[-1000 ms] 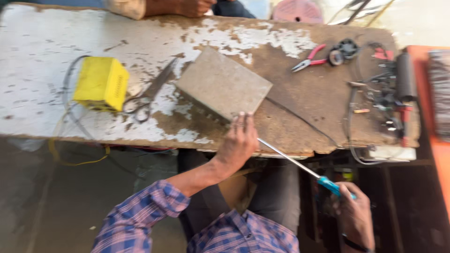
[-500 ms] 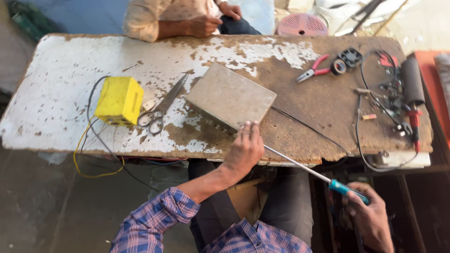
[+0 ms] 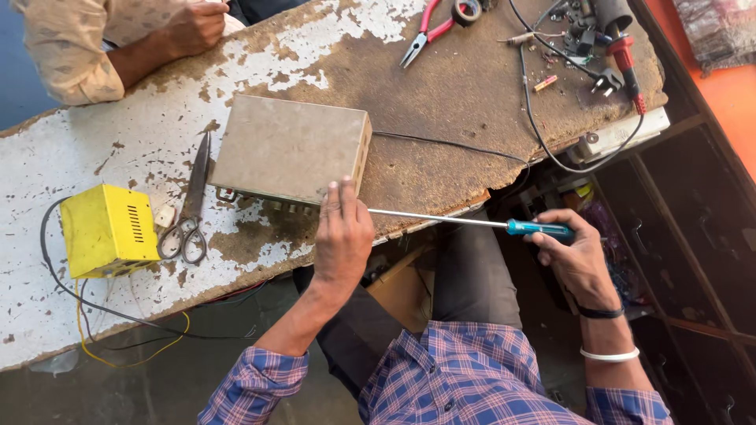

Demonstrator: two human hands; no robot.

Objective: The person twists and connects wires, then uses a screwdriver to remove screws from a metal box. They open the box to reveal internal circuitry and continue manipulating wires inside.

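A grey metal box (image 3: 287, 148) lies on the worn wooden workbench (image 3: 441, 102). My left hand (image 3: 342, 240) rests at the bench's near edge, fingertips touching the box's near corner. My right hand (image 3: 579, 256) grips the blue handle of a long screwdriver (image 3: 472, 223), held level along the bench edge with its thin shaft pointing toward my left hand and the box. The screwdriver's tip is hidden behind my left hand.
Scissors (image 3: 189, 208) and a yellow box (image 3: 106, 230) with wires lie left of the grey box. Red-handled pliers (image 3: 429, 27), a tape roll, plugs and cables sit at the far right. Another person's hand (image 3: 189, 27) rests on the far edge. Dark shelving stands at right.
The view has moved closer and turned. My left hand stays at the box's near corner and my right hand keeps hold of the screwdriver, its shaft now nearly level.
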